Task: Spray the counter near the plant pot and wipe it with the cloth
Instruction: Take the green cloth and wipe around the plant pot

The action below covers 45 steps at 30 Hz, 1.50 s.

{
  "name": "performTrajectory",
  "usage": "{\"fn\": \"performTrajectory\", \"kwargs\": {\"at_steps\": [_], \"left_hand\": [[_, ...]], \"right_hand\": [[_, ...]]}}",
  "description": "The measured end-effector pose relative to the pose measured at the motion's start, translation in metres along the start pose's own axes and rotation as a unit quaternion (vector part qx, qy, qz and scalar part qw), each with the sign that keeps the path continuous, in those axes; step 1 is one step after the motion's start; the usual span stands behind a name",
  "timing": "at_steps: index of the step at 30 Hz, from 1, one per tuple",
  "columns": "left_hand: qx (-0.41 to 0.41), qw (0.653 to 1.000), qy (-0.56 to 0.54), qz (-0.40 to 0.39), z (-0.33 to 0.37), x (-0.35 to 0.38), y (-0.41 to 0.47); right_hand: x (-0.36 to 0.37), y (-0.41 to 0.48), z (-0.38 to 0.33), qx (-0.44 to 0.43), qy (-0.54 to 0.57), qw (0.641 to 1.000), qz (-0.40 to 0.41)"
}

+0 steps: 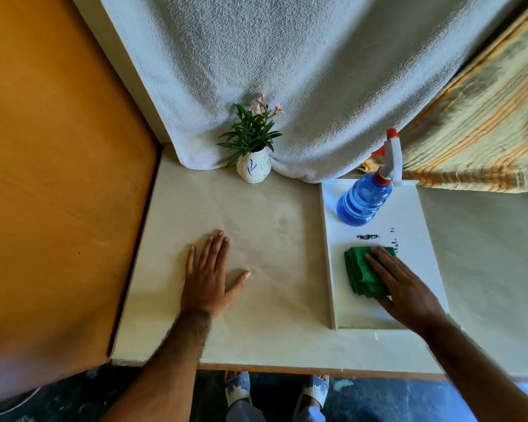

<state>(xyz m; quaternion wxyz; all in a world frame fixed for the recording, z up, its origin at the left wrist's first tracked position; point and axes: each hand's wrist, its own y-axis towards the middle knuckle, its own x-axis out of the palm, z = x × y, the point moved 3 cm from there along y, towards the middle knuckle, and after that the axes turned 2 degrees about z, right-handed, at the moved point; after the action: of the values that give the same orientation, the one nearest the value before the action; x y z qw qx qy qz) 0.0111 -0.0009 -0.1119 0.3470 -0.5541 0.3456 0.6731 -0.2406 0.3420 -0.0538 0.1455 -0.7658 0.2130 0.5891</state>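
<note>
Head view: white tray (421,214) serves as reference. Green folded cloth (360,274) lies on the tray's near half; right hand (406,287) rests flat on it, fingers extended, nothing pinched. Blue spray bottle (363,201) stands on the tray's far half, untouched. Left of the tray, left hand (209,277) lies spread, palm down on the counter (269,300). Plant pot (253,169) stands beyond the tray's far-left corner, against a grey towel (287,71).
</note>
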Motion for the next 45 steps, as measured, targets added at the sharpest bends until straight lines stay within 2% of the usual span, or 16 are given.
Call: {"fn": "performTrajectory", "kwargs": {"at_steps": [3, 5, 7, 9, 13, 16, 22, 26, 32, 40, 43, 45], "left_hand": [[-0.001, 1.0, -0.002, 0.005, 0.001, -0.001, 0.0], [-0.001, 1.0, -0.004, 0.008, 0.001, -0.001, 0.0], [0.0, 1.0, -0.007, 0.003, 0.001, 0.0, -0.001], [-0.002, 1.0, -0.008, 0.001, 0.0, 0.001, -0.001], [0.002, 1.0, -0.009, -0.006, 0.001, 0.0, -0.001], [0.0, 1.0, -0.016, 0.004, 0.002, -0.001, 0.0], [-0.009, 1.0, -0.009, -0.007, 0.001, 0.001, -0.001], [-0.011, 1.0, -0.004, -0.014, 0.0, 0.002, 0.001], [-0.01, 1.0, 0.009, -0.024, 0.0, 0.001, 0.0], [-0.01, 0.999, 0.016, -0.039, -0.001, -0.001, 0.001], [-0.009, 0.999, 0.019, -0.041, 0.0, -0.001, 0.001], [-0.01, 0.999, 0.018, -0.041, -0.001, -0.002, 0.001]], "right_hand": [[-0.003, 0.005, -0.001, -0.007, -0.037, 0.999, 0.028], [-0.007, 0.007, -0.008, 0.02, -0.046, 0.998, 0.05], [-0.012, 0.012, -0.021, 0.068, -0.028, 0.994, 0.08], [-0.017, 0.026, -0.047, 0.063, 0.004, 0.992, 0.112], [-0.019, 0.085, -0.117, -0.111, 0.043, 0.985, 0.127], [-0.015, 0.146, -0.153, -0.223, 0.021, 0.967, 0.118], [-0.013, 0.24, -0.182, -0.334, -0.051, 0.931, 0.138], [-0.012, 0.274, -0.18, -0.388, -0.089, 0.91, 0.116], [-0.005, 0.296, -0.163, -0.403, -0.092, 0.908, 0.073], [0.026, 0.299, -0.156, -0.391, -0.035, 0.919, 0.017], [0.035, 0.298, -0.156, -0.378, -0.006, 0.926, 0.006], [0.041, 0.296, -0.159, -0.35, 0.02, 0.936, -0.029]]}}
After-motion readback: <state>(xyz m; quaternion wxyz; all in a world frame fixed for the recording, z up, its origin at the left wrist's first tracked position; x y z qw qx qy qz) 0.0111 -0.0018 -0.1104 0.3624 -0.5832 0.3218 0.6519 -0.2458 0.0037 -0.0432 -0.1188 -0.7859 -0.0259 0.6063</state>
